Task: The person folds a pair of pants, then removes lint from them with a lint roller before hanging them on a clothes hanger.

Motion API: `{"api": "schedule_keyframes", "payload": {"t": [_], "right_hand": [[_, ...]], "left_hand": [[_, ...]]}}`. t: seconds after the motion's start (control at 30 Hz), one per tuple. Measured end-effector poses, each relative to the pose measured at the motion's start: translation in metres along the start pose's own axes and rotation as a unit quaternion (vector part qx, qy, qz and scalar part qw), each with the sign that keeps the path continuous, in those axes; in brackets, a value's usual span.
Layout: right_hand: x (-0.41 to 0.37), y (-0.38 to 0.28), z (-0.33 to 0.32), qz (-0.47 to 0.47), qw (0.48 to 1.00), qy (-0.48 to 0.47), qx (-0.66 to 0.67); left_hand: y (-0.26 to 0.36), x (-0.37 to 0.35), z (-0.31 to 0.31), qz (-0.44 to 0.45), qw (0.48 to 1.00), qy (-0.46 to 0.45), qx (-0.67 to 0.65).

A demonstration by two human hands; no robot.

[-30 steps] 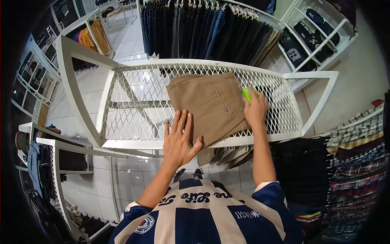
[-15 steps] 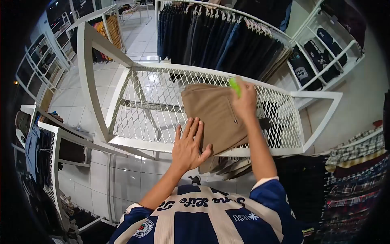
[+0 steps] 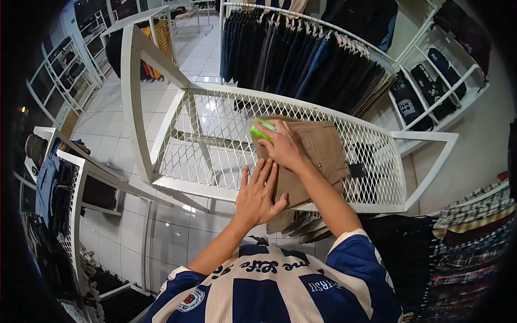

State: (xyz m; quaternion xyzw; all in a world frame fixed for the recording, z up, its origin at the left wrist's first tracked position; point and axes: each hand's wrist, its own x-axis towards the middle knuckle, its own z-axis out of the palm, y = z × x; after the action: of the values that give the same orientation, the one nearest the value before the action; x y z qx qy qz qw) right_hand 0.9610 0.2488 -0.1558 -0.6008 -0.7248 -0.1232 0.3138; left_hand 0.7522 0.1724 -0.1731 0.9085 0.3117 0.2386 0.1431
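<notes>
Folded tan trousers [image 3: 323, 148] lie on the white mesh shelf [image 3: 207, 156], with a dark tag sticking out at their right edge. My left hand [image 3: 258, 191] rests flat on their lower left part, fingers spread. Above it, my right hand [image 3: 283, 142] is closed round a bright green object [image 3: 261, 130] and presses it near the upper left corner of the trousers. The hand covers part of that object, so I cannot tell exactly what it is.
Behind the shelf hangs a rail of dark trousers [image 3: 280, 59]. Rolled dark garments [image 3: 406, 99] sit on a rack at the upper right. Checked shirts [image 3: 468, 237] hang at the lower right. Another white rack [image 3: 81, 183] with clothes stands at the left.
My right hand has moved left across the trousers with the green object, from their upper right to their upper left. My left hand stays flat on the cloth. The view has shifted slightly.
</notes>
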Motion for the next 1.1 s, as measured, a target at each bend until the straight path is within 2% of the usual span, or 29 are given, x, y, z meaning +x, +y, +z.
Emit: {"api": "schedule_keyframes", "payload": {"t": [0.03,0.07,0.1,0.13,0.17,0.23,0.33,0.43,0.5,0.57,0.6,0.67,0.7,0.73,0.77,0.83,0.9,0.93,0.97,1.03,1.1], "right_hand": [[-0.003,-0.002,0.004,-0.021,0.999,-0.01,-0.032],[0.005,0.02,-0.01,0.115,0.983,-0.098,-0.103],[0.003,0.072,0.001,0.192,0.97,-0.078,-0.128],[0.012,0.076,-0.019,0.256,0.931,-0.11,-0.237],[0.012,0.09,-0.026,0.26,0.931,-0.062,-0.247],[0.02,0.067,-0.031,0.231,0.956,0.0,-0.18],[0.003,0.0,-0.008,0.003,1.0,-0.03,0.004],[-0.022,0.008,-0.015,0.058,0.995,-0.072,0.044],[-0.019,0.054,-0.05,0.243,0.961,-0.081,-0.1],[-0.033,0.082,-0.065,0.282,0.918,0.02,-0.276],[-0.04,0.075,-0.07,0.287,0.917,0.019,-0.277],[-0.051,0.033,-0.088,0.228,0.97,0.03,-0.081],[-0.063,-0.004,-0.091,0.196,0.979,0.011,-0.064],[-0.08,-0.041,-0.092,0.166,0.985,-0.047,-0.018],[-0.1,-0.067,-0.091,0.081,0.993,-0.082,-0.001],[-0.121,-0.072,-0.096,0.108,0.99,-0.089,-0.027],[-0.131,-0.012,-0.107,0.249,0.959,-0.059,-0.12],[-0.132,0.009,-0.117,0.297,0.935,-0.027,-0.192],[-0.131,0.019,-0.129,0.325,0.927,-0.003,-0.189],[-0.129,0.002,-0.138,0.331,0.935,0.035,-0.125],[-0.128,-0.058,-0.131,0.269,0.961,0.006,-0.064]], "left_hand": [[-0.001,0.0,-0.001,0.001,1.0,0.0,0.002],[-0.002,-0.001,-0.002,0.002,1.0,-0.001,0.003],[-0.001,0.0,-0.002,0.002,1.0,0.004,-0.002],[0.0,0.0,-0.003,0.001,1.0,0.009,-0.007],[0.0,-0.003,-0.002,0.002,1.0,0.01,-0.004],[-0.002,0.0,0.0,0.004,1.0,0.001,0.011],[-0.001,0.001,-0.001,-0.001,1.0,-0.005,0.007],[-0.003,0.002,0.0,0.005,1.0,-0.009,0.002],[-0.003,0.001,0.0,0.004,1.0,-0.009,0.001],[0.0,-0.001,-0.002,0.0,1.0,-0.01,-0.002],[0.001,0.0,-0.004,0.001,1.0,-0.008,0.001],[-0.002,0.004,-0.003,0.003,1.0,-0.008,0.006],[-0.002,0.001,-0.001,-0.001,1.0,-0.009,0.01],[0.0,0.001,-0.004,0.004,1.0,-0.009,0.013],[-0.002,0.001,-0.001,0.011,0.999,-0.006,0.03],[-0.001,0.002,-0.002,0.006,0.999,-0.015,0.031],[0.002,0.002,-0.006,0.01,0.999,-0.023,0.03],[0.003,0.003,-0.008,0.006,0.999,-0.023,0.03],[0.004,0.003,-0.008,0.003,0.999,-0.021,0.031],[0.0,0.006,-0.005,0.013,0.999,-0.011,0.041],[0.001,0.003,-0.003,0.013,0.999,0.001,0.035]]}}
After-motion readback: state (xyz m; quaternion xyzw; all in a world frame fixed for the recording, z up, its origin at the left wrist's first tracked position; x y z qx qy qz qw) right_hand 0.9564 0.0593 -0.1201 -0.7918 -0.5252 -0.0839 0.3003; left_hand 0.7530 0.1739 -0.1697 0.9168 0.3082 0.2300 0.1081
